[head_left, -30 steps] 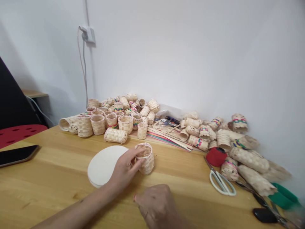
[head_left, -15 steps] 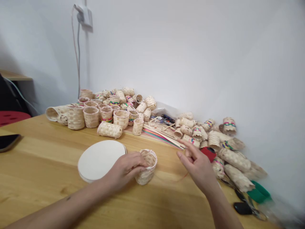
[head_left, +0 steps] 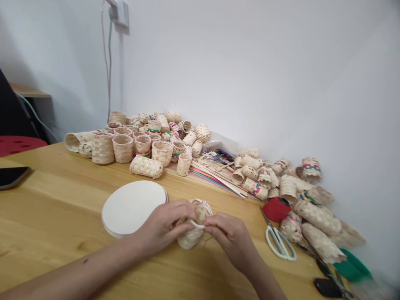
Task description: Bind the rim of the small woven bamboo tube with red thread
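Observation:
A small woven bamboo-strip basket (head_left: 188, 240) stands on the table, its rim bound with a pale strip and reddish stitching. My left hand (head_left: 168, 221) grips the near-left side of its rim, fingertips reaching inside the opening. At the near-right side of the rim, my right hand (head_left: 229, 235) is closed in a pinch. A thin reddish thread (head_left: 205, 240) hangs in loops just below those fingertips. Whether a needle is between them cannot be made out. Beside my left hand lies a stack of white round discs (head_left: 134, 207).
Several finished woven baskets (head_left: 122, 148) crowd the back left. Colored strips (head_left: 215, 180) lie by the wall. White-handled scissors (head_left: 279, 243), a red object (head_left: 276, 209) and more woven pieces (head_left: 318, 216) are at right. A phone (head_left: 12, 177) rests at far left.
My right hand has come left and in from the open space at right, down to the basket's rim, fingers now pinched. The scissors have come into sight. My left hand stays on the basket.

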`<action>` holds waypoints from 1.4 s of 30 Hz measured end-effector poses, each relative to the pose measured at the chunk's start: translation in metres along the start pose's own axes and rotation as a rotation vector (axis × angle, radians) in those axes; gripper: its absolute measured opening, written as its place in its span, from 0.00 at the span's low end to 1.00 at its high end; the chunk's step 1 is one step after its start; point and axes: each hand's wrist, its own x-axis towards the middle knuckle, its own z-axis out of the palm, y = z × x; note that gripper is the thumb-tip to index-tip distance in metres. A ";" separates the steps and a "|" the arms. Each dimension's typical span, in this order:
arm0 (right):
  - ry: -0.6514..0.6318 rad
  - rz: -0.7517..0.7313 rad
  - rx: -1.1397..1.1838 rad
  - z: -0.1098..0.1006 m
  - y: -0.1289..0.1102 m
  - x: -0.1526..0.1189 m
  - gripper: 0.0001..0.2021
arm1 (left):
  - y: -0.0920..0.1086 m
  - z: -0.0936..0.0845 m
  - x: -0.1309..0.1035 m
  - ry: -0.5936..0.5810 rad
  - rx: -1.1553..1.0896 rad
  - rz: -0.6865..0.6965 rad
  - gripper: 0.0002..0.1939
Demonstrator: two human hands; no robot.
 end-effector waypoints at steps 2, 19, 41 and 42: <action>-0.017 -0.021 -0.003 0.001 0.000 -0.002 0.12 | 0.002 -0.002 0.001 -0.043 -0.019 0.054 0.07; 0.278 0.139 0.101 0.006 0.003 -0.018 0.11 | 0.000 0.002 0.001 0.001 -0.009 0.000 0.06; 0.219 -0.221 -0.132 0.022 0.006 -0.013 0.07 | 0.007 0.010 -0.014 0.020 0.110 -0.020 0.28; 0.211 -0.233 -0.128 0.021 0.007 -0.013 0.07 | 0.007 0.011 -0.015 0.021 0.121 -0.023 0.29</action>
